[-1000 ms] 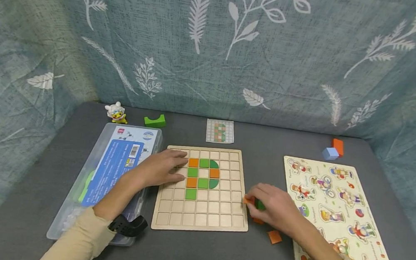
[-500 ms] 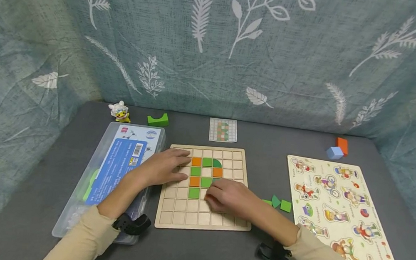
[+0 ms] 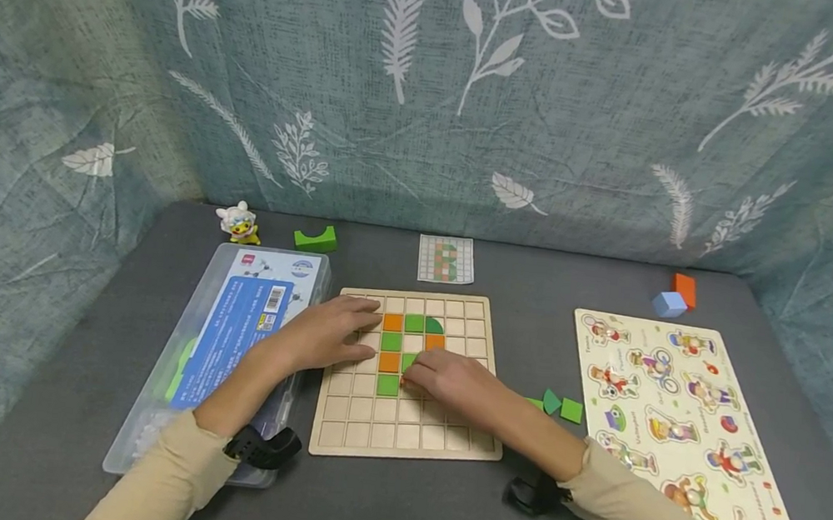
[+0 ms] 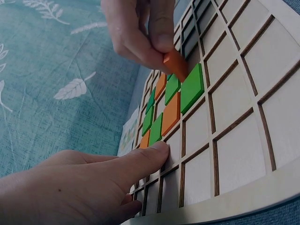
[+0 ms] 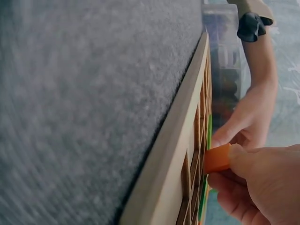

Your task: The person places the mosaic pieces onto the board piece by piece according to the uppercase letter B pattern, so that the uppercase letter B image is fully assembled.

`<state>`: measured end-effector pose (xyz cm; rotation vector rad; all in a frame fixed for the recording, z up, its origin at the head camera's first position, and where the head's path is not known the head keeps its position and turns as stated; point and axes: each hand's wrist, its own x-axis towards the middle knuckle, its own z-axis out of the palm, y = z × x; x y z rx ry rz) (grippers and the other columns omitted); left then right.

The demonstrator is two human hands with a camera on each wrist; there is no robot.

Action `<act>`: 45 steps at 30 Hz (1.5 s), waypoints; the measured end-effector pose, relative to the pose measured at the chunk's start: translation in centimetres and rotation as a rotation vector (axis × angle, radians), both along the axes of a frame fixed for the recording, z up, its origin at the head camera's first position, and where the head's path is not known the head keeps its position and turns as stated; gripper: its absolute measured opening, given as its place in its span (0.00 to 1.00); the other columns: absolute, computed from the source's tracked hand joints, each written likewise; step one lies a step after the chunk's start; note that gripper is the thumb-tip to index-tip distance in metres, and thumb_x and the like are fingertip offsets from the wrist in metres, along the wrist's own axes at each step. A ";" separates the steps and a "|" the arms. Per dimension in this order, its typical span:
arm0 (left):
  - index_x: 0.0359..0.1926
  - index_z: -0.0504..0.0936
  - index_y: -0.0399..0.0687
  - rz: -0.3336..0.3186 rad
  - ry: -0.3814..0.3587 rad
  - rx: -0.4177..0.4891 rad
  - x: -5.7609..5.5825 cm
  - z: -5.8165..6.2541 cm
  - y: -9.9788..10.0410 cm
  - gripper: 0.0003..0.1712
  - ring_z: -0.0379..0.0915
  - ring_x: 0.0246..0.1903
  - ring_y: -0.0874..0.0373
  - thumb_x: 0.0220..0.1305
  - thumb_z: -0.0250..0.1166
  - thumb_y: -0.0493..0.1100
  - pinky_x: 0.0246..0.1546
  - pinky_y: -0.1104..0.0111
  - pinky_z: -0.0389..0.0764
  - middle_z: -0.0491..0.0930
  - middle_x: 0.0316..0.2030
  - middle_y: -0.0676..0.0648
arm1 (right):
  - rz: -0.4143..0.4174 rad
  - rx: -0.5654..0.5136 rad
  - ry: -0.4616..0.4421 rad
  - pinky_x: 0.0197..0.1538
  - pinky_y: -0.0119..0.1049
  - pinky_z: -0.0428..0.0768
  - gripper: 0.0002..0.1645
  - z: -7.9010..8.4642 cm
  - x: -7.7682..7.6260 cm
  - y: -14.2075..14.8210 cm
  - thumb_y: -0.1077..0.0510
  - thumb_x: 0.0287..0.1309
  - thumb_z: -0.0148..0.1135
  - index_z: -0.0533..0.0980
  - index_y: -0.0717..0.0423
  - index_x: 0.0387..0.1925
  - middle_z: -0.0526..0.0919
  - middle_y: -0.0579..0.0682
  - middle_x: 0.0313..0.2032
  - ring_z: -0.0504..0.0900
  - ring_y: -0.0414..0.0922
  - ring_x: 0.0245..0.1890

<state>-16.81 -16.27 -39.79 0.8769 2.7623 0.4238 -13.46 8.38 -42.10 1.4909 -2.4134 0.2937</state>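
Observation:
A wooden grid board (image 3: 358, 436) lies in the middle of the table, with several green and orange square tiles and a dark green quarter-round tile (image 3: 434, 325) set in its cells. My right hand (image 3: 453, 379) pinches an orange square tile (image 5: 218, 158) between thumb and fingers. In the left wrist view this orange tile is tilted, its lower edge right at the cell beside the lowest green tile (image 4: 192, 88). My left hand (image 3: 325, 335) rests on the board's left side, thumb and fingers extended near the tiles. In the head view my right hand hides part of the pattern.
Loose green pieces (image 3: 571, 410) lie right of the board, beside a picture puzzle board (image 3: 637, 398). A clear plastic case (image 3: 228, 334) stands left. At the back are a pattern card (image 3: 446, 260), a toy figure (image 3: 241, 225), a green arch block (image 3: 316, 239), and blue (image 3: 669, 304) and orange blocks (image 3: 684, 290).
My right hand has carried an orange tile from the board's right side leftward over the grid, up to the lowest green tile. The left hand has stayed on the board.

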 end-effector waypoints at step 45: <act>0.64 0.74 0.39 -0.006 0.008 -0.013 0.1 0.0 0.1 0.32 0.62 0.69 0.41 0.64 0.65 0.51 0.67 0.48 0.67 0.67 0.68 0.38 | -0.492 -0.185 -0.311 0.48 0.42 0.81 0.20 -2.0 4.3 15.8 0.58 0.55 0.69 0.82 0.51 0.51 0.80 0.43 0.46 0.79 0.40 0.48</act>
